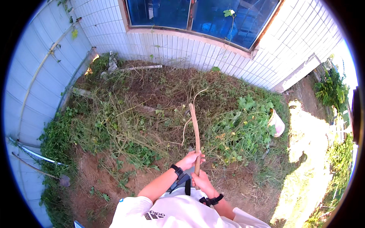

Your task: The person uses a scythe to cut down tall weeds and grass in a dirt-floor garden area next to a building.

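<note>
Both of my hands are closed around a long wooden handle [195,131] that points away from me over the weeds. My left hand [190,160] grips it higher up. Close to my body, my right hand [202,181] wraps round the lower part. A small dark piece shows beside the handle's far end, mostly lost among the stems, so the kind of tool cannot be made out. A pale dry vine [185,131] curls next to the handle. Tangled green and dry weeds [125,110] spread around it.
A white tiled wall [171,49] with a blue window [228,19] stands ahead. Pale metal panels [42,87] line the left side, where a shovel [64,180] leans. At right, a whitish bucket [277,124] lies tipped in leafy plants. Bare soil [95,171] shows nearer me.
</note>
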Demonstrator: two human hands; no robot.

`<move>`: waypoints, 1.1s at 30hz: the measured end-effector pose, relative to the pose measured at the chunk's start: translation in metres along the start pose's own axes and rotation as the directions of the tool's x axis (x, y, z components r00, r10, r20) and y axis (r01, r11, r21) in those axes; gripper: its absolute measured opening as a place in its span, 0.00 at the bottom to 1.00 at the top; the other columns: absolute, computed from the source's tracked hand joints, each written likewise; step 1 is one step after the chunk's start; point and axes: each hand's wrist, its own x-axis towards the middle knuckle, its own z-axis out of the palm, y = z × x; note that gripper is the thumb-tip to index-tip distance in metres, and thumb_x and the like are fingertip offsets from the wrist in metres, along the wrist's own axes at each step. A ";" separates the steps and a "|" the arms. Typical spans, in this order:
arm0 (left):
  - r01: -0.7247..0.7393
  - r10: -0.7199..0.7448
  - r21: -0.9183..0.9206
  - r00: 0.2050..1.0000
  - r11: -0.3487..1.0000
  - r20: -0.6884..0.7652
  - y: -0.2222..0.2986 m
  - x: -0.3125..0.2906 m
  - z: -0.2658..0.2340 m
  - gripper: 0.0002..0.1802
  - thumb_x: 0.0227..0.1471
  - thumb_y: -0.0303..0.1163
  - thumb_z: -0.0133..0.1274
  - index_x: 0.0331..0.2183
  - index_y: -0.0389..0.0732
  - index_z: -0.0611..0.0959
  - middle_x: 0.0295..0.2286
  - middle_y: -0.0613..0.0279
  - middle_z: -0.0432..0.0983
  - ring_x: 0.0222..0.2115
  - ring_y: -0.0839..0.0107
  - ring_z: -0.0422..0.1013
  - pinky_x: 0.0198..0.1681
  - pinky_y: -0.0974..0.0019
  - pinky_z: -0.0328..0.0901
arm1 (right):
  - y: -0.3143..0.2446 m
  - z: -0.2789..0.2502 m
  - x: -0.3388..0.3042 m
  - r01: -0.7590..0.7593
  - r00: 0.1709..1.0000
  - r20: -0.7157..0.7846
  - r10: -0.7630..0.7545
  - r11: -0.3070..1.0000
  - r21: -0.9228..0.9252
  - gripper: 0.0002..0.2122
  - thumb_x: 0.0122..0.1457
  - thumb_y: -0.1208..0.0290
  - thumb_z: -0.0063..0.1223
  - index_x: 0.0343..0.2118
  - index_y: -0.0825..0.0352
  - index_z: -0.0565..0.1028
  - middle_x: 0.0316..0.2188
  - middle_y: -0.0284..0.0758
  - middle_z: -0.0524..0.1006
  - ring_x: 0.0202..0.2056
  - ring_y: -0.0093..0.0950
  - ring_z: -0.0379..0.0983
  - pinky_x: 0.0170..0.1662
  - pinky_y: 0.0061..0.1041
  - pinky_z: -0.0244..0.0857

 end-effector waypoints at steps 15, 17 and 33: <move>-0.401 0.396 0.271 0.915 0.875 0.074 0.098 -0.045 0.022 0.16 0.60 0.33 0.46 0.45 0.33 0.75 0.39 0.60 0.76 0.41 0.72 0.71 0.47 0.67 0.67 | -0.066 -0.002 0.031 0.114 0.961 -0.131 -0.242 0.781 -0.614 0.18 0.55 0.58 0.56 0.20 0.71 0.71 0.12 0.38 0.72 0.15 0.31 0.71 0.20 0.29 0.64; -0.449 0.469 0.226 0.882 0.864 -0.041 0.100 -0.041 0.025 0.18 0.60 0.35 0.46 0.46 0.32 0.74 0.41 0.56 0.75 0.41 0.70 0.72 0.49 0.66 0.66 | -0.077 -0.017 0.048 0.325 0.865 -0.027 -0.501 0.602 -0.730 0.19 0.54 0.58 0.57 0.22 0.74 0.72 0.12 0.44 0.73 0.17 0.38 0.74 0.22 0.32 0.66; -0.208 0.700 0.847 0.673 0.489 -0.239 0.173 -0.113 0.064 0.08 0.55 0.31 0.51 0.33 0.36 0.80 0.37 0.59 0.77 0.37 0.64 0.73 0.41 0.65 0.66 | -0.321 -0.046 0.523 0.268 0.719 0.014 -0.695 0.259 -0.928 0.23 0.62 0.50 0.38 0.35 0.71 0.72 0.24 0.50 0.76 0.28 0.51 0.74 0.32 0.45 0.69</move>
